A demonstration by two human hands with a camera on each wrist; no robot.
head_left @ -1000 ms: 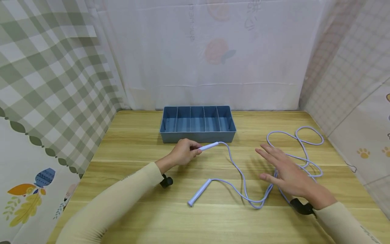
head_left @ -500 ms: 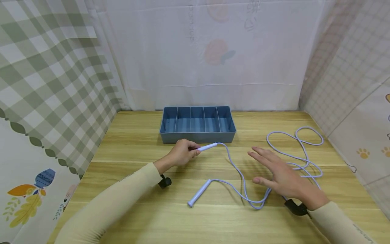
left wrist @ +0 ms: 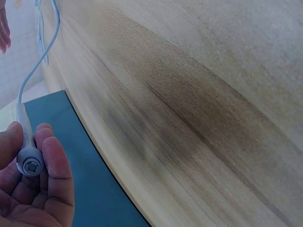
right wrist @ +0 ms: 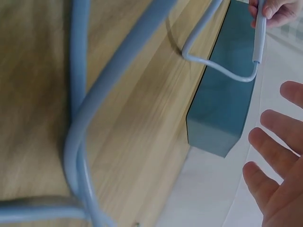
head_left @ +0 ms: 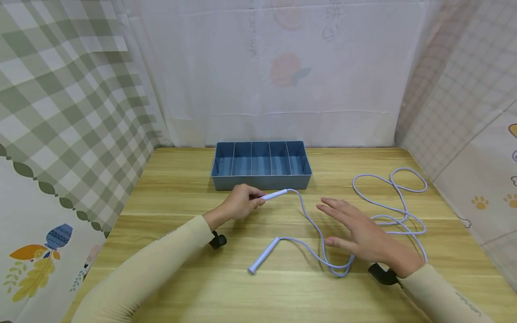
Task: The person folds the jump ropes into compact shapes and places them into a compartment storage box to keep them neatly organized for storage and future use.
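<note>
In front of the blue box (head_left: 261, 182), a person's left hand (head_left: 238, 202) pinches one rope handle (head_left: 276, 194); the second handle (head_left: 264, 255) is yet untouched, the cord (right wrist: 119, 61) uncoiled, the right hand (head_left: 363, 233) with fingers apart.

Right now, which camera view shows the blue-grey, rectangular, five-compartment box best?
The head view, because all five compartments of the box are visible. Both wrist views show only its outside, partly cut off.
</note>
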